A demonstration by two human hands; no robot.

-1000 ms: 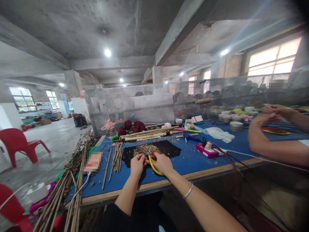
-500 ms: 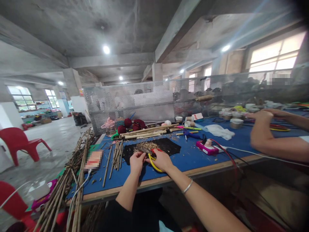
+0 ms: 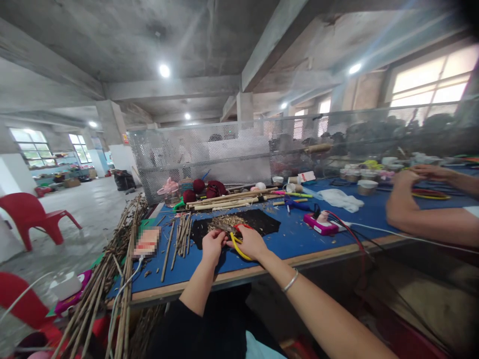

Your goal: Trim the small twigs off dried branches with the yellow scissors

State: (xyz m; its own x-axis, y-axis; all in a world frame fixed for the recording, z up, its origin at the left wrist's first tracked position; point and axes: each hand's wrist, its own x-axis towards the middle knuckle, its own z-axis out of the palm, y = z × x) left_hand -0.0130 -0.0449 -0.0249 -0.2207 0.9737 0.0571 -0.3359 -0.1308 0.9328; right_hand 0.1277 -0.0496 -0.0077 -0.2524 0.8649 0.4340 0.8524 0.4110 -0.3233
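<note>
My right hand (image 3: 251,242) is wrapped round a cutting tool with red and yellow handles (image 3: 239,249). Its dark jaws point left, over a black cloth (image 3: 264,222) strewn with wood shavings (image 3: 228,221). Close beside the jaws, my left hand (image 3: 213,246) is pinched; what its fingers hold is too small to make out. Short cut sticks (image 3: 182,235) lie on the blue table top (image 3: 292,247) to the left of the cloth.
Long branches (image 3: 90,304) lean at the table's left edge, by a phone (image 3: 147,242) with a white cable. Behind are dark red yarn balls (image 3: 198,186) and pale sticks (image 3: 232,201). Rightward sit a pink power strip (image 3: 320,225) and another person's arms (image 3: 404,204).
The view has shifted slightly. The jaws of the cutting tool look less exposed and its handles sit a little differently in my right hand. Both hands stay close together over the cloth.
</note>
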